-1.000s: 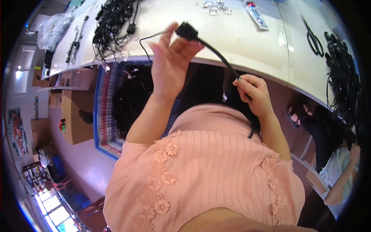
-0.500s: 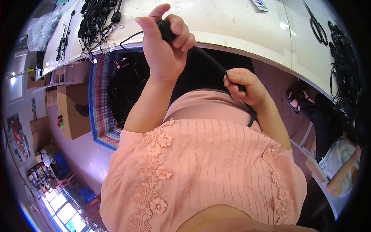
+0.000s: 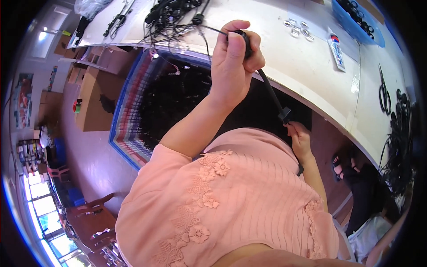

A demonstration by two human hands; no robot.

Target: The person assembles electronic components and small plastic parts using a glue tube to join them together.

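My left hand [image 3: 232, 62] is raised over the white table [image 3: 311, 84] edge, fingers closed around the black plug end of a black cable [image 3: 270, 91]. The cable runs taut, down and to the right, to my right hand [image 3: 300, 139], which pinches it near a small black block low at my lap. A thin black wire leads from my left fist toward a heap of black cables [image 3: 171, 11] at the table's far left.
On the table lie several small metal rings [image 3: 296, 27], a flat white pack [image 3: 336, 50], black scissors [image 3: 384, 91] and a blue tray [image 3: 356, 20]. More black cables [image 3: 398, 142] hang at the right. Another person's sandalled feet [image 3: 344, 167] are under the table. Cardboard boxes [image 3: 91, 100] stand left.
My left hand has closed tighter round the plug and stayed up by the table edge. My right hand has slid down the cable toward my lap, so the cable is stretched longer.
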